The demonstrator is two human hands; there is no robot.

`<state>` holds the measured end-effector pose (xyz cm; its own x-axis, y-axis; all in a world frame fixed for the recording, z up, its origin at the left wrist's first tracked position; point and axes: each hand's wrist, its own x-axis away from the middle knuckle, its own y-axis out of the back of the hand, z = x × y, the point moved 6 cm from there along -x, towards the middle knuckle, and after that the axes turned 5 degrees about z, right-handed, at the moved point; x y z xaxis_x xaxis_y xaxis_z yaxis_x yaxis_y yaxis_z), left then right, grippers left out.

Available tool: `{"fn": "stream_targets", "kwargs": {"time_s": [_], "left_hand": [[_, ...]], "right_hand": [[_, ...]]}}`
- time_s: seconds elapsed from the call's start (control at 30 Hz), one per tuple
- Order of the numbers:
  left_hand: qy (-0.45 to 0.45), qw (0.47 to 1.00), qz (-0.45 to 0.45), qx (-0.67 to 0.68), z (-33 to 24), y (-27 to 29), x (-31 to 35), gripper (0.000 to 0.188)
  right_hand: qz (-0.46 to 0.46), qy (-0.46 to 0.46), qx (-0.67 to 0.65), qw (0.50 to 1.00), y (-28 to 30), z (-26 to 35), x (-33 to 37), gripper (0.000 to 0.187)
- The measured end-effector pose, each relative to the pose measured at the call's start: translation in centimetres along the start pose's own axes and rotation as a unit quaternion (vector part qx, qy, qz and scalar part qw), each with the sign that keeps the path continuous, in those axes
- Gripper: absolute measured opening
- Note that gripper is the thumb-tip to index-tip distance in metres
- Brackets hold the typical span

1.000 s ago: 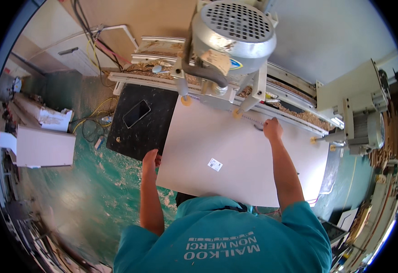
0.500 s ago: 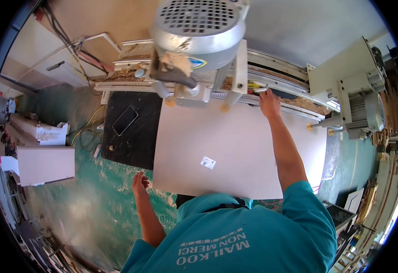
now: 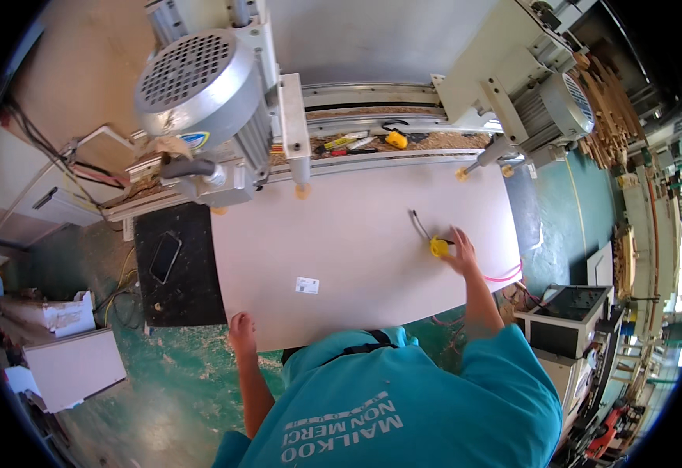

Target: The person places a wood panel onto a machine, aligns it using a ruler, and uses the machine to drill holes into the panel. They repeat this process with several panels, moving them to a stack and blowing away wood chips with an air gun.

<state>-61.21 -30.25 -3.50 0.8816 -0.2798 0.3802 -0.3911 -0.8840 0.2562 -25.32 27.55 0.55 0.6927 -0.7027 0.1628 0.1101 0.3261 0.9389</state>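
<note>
A large pale flat panel [image 3: 356, 242] lies in front of me, with a small white printed label [image 3: 307, 285] on it. My right hand [image 3: 461, 253] is above the panel's right half, fingers closed round a yellow tape measure [image 3: 439, 246]. A thin dark strap sticks out from it toward the far side. At the near left corner of the panel is my left hand [image 3: 242, 335], its fingers loosely bent and apart. It overlaps the corner in view; whether it touches is unclear. Nothing shows in it.
Two machine heads with motors, a left one [image 3: 193, 78] and a right one [image 3: 555, 109], overhang the panel's far edge. Between them a dusty trough [image 3: 442, 142] holds cutters and another yellow tool [image 3: 396, 140]. A phone [image 3: 165, 257] lies on the black surface [image 3: 177, 300] at left.
My right hand has come back from the trough over the panel with the yellow tape measure. My left hand has come to the panel's near left corner. The view has swung right.
</note>
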Motion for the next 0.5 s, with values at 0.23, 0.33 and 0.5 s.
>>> {"fn": "stream_targets", "kwargs": {"time_s": [0.23,0.33,0.5], "left_hand": [[-0.167,0.976,0.041,-0.133,-11.2,-4.8,-6.2,0.022],[-0.232,0.963,0.052,-0.128,-16.6,-6.6,-8.0,0.021],[-0.265,0.963,0.045,-0.030,-15.8,-7.9,-7.0,0.021]], "right_hand": [[-0.023,-0.057,0.072,0.996,-1.7,0.4,4.3,0.057],[-0.071,0.006,0.061,0.996,-1.7,3.1,2.4,0.048],[0.023,0.007,0.141,0.990,0.0,8.4,-3.8,0.052]]}}
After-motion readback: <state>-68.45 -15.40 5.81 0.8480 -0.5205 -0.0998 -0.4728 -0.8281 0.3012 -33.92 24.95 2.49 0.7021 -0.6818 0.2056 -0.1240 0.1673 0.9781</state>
